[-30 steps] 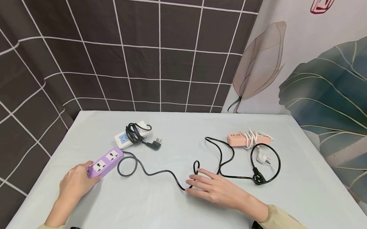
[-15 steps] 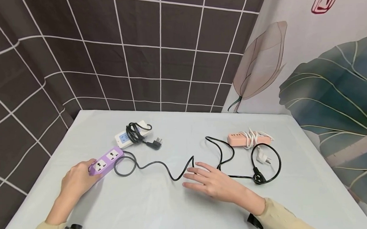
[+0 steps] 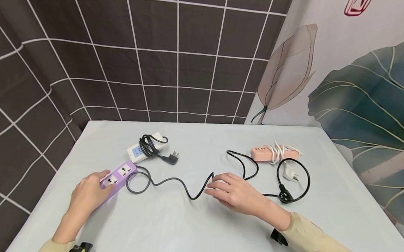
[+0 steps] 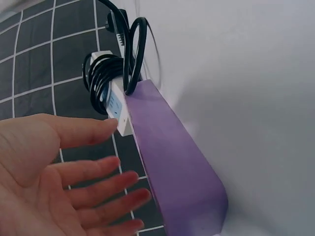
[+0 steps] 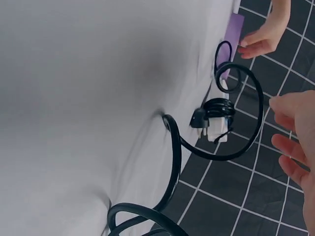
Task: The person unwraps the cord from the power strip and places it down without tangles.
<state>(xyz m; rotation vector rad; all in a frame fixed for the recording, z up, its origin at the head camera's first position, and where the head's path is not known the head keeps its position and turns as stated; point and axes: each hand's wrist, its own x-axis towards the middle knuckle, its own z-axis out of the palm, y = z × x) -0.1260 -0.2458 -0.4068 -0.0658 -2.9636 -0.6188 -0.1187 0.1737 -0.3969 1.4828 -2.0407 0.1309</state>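
Observation:
A purple power strip lies at the left of the table in the head view. Over its near end is my left hand; in the left wrist view its loosely bent fingers stand apart from the strip's purple side. The strip's black cord runs rightward in loose bends to a black plug. Above the cord's middle hovers my right hand, with relaxed fingers partly hiding it. In the right wrist view a gap shows between these fingertips and the looped cord.
Behind the purple strip lies a white power strip with a bundled black cord and plug. At the right is a coral power strip wrapped in white cord, its white plug near the black cord's end loop. A dark gridded curtain hangs behind the table.
My left hand has let go of the purple strip and shifted slightly right. The cord's middle bend moved up and left, and my right hand's fingers came away from it and bent more.

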